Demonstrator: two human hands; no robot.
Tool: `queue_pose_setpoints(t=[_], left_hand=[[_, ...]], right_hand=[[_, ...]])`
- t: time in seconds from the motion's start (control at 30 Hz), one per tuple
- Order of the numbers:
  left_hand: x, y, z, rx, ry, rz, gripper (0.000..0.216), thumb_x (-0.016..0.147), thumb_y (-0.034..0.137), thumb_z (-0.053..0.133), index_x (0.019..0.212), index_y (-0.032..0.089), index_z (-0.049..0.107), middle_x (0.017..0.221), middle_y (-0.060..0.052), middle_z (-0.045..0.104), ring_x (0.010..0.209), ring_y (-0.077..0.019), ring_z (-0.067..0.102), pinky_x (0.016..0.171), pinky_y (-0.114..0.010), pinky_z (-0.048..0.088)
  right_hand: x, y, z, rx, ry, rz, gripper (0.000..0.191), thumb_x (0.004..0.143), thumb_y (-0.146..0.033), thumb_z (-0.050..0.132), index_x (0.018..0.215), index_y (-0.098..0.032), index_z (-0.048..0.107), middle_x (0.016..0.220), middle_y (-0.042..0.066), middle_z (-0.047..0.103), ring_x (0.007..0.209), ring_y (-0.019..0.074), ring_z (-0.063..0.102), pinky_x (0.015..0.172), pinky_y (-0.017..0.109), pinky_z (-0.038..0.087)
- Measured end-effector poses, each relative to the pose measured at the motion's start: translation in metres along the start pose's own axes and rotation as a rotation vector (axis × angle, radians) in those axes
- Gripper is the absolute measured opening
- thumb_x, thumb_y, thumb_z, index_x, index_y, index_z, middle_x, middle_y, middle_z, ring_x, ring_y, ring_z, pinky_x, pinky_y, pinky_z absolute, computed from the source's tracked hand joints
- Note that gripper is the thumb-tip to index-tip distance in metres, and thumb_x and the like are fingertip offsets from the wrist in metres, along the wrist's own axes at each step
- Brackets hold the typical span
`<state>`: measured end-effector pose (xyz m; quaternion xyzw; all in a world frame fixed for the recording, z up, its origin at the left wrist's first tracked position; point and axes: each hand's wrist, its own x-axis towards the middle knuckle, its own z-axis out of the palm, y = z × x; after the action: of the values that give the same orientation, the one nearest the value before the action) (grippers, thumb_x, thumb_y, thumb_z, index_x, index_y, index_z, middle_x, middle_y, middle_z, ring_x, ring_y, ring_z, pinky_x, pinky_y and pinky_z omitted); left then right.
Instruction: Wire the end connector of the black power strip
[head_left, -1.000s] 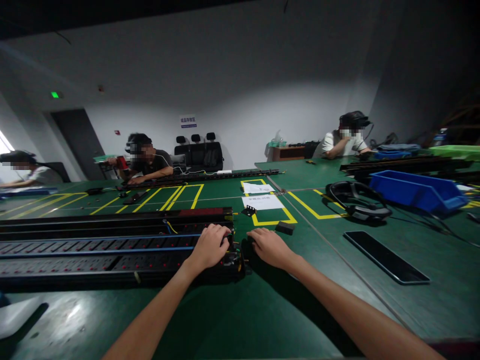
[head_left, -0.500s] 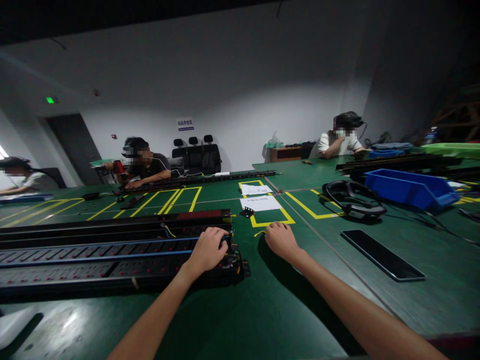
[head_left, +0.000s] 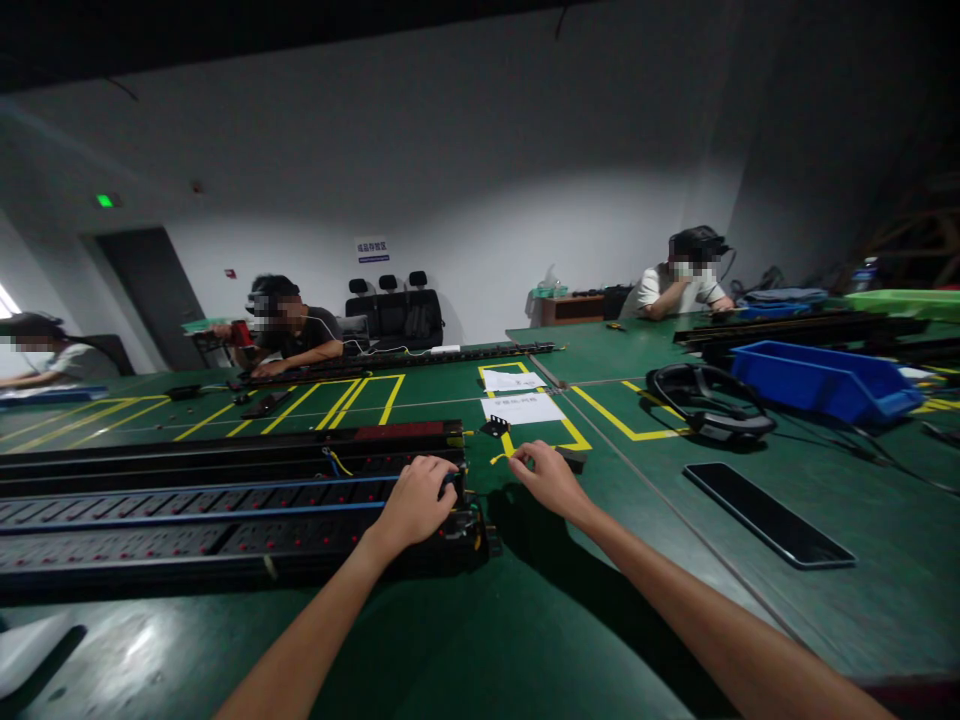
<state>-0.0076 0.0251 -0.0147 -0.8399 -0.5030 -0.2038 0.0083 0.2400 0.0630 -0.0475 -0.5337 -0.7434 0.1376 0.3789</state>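
As seen from the head view, the left hand [head_left: 420,500] curls over the right-hand end of the strip [head_left: 300,495] on the bench [head_left: 480,640]; cannot tell whether its fingers pinch anything. Right hand [head_left: 550,478], just past that end, pinches a yellow wire [head_left: 498,459] between its fingers.

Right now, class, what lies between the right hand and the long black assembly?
In the head view: a small yellow strip protruding from the right hand, then shadowed green tabletop.
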Motion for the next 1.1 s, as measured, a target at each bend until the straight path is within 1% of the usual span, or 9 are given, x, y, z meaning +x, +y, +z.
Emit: queue_pose_setpoints(t=[0.1, 0.17, 0.23, 0.3, 0.37, 0.47, 0.53, 0.73, 1.1], left_hand=[[0.000, 0.000, 0.000, 0.004, -0.002, -0.007, 0.027, 0.091, 0.022, 0.048, 0.112, 0.020, 0.065, 0.118, -0.008, 0.066, 0.113, -0.0241, 0.055, 0.102, -0.040, 0.042], [0.000, 0.001, -0.001, 0.003, -0.003, -0.006, 0.027, 0.091, 0.022, 0.048, 0.112, 0.020, 0.065, 0.118, -0.008, 0.066, 0.113, -0.0243, 0.055, 0.102, -0.040, 0.042], [0.000, 0.002, -0.002, 0.002, -0.004, -0.006, 0.028, 0.091, 0.023, 0.048, 0.113, 0.020, 0.065, 0.118, -0.008, 0.066, 0.112, -0.0244, 0.055, 0.102, -0.040, 0.042], [-0.001, 0.002, -0.002, 0.000, -0.004, -0.007, 0.028, 0.092, 0.023, 0.047, 0.113, 0.021, 0.064, 0.118, -0.008, 0.066, 0.112, -0.0243, 0.055, 0.101, -0.040, 0.042], [-0.001, 0.002, -0.002, -0.003, -0.003, -0.007, 0.028, 0.092, 0.023, 0.047, 0.113, 0.021, 0.064, 0.118, -0.008, 0.066, 0.113, -0.0243, 0.055, 0.101, -0.040, 0.042], [-0.001, 0.000, -0.001, -0.008, 0.004, -0.002, 0.028, 0.092, 0.023, 0.047, 0.113, 0.021, 0.064, 0.118, -0.008, 0.066, 0.112, -0.0242, 0.055, 0.101, -0.039, 0.042], [-0.001, 0.000, 0.000, -0.008, 0.008, 0.002, 0.028, 0.092, 0.023, 0.047, 0.113, 0.021, 0.064, 0.117, -0.008, 0.066, 0.112, -0.0242, 0.055, 0.101, -0.039, 0.042], [-0.002, -0.001, 0.000, -0.005, 0.013, 0.009, 0.028, 0.092, 0.023, 0.046, 0.113, 0.021, 0.063, 0.118, -0.007, 0.065, 0.113, -0.0240, 0.055, 0.101, -0.039, 0.042], [-0.001, -0.004, 0.003, -0.002, 0.027, 0.017, 0.026, 0.090, 0.021, 0.048, 0.110, 0.020, 0.064, 0.116, -0.006, 0.067, 0.112, -0.0237, 0.055, 0.102, -0.039, 0.042]], right_hand=[[0.000, -0.005, 0.007, 0.446, -0.103, 0.194, 0.021, 0.086, -0.033, 0.055, 0.074, -0.017, 0.062, 0.068, 0.000, 0.057, 0.062, 0.0134, 0.050, 0.058, 0.025, 0.038], [-0.002, -0.008, 0.010, 0.689, -0.144, 0.356, 0.018, 0.082, -0.032, 0.060, 0.074, -0.017, 0.061, 0.066, -0.003, 0.055, 0.054, 0.0094, 0.045, 0.051, 0.022, 0.034], [-0.003, -0.011, 0.012, 0.891, -0.161, 0.490, 0.013, 0.080, -0.028, 0.063, 0.074, -0.016, 0.061, 0.065, -0.004, 0.054, 0.050, 0.0069, 0.043, 0.048, 0.019, 0.033], [-0.004, -0.012, 0.012, 1.068, -0.178, 0.588, 0.009, 0.080, -0.023, 0.063, 0.075, -0.016, 0.060, 0.062, -0.005, 0.053, 0.049, 0.0059, 0.045, 0.048, 0.018, 0.037], [-0.004, -0.012, 0.013, 1.170, -0.188, 0.657, 0.008, 0.083, -0.019, 0.060, 0.076, -0.016, 0.059, 0.060, -0.005, 0.054, 0.048, 0.0060, 0.048, 0.050, 0.018, 0.042], [-0.005, -0.013, 0.014, 1.214, -0.191, 0.723, 0.008, 0.086, -0.015, 0.060, 0.078, -0.014, 0.060, 0.063, -0.001, 0.061, 0.051, 0.0064, 0.054, 0.053, 0.018, 0.047], [-0.005, -0.013, 0.015, 1.233, -0.192, 0.740, 0.007, 0.087, -0.014, 0.060, 0.080, -0.014, 0.060, 0.065, 0.000, 0.063, 0.051, 0.0062, 0.056, 0.053, 0.016, 0.048], [-0.005, -0.017, 0.012, 1.254, -0.174, 0.788, 0.010, 0.087, -0.012, 0.060, 0.077, -0.014, 0.060, 0.057, -0.004, 0.058, 0.043, 0.0036, 0.051, 0.043, 0.012, 0.040], [-0.005, -0.019, 0.010, 1.249, -0.152, 0.821, 0.013, 0.088, -0.012, 0.058, 0.076, -0.014, 0.061, 0.053, -0.005, 0.056, 0.041, 0.0034, 0.048, 0.041, 0.012, 0.039]])
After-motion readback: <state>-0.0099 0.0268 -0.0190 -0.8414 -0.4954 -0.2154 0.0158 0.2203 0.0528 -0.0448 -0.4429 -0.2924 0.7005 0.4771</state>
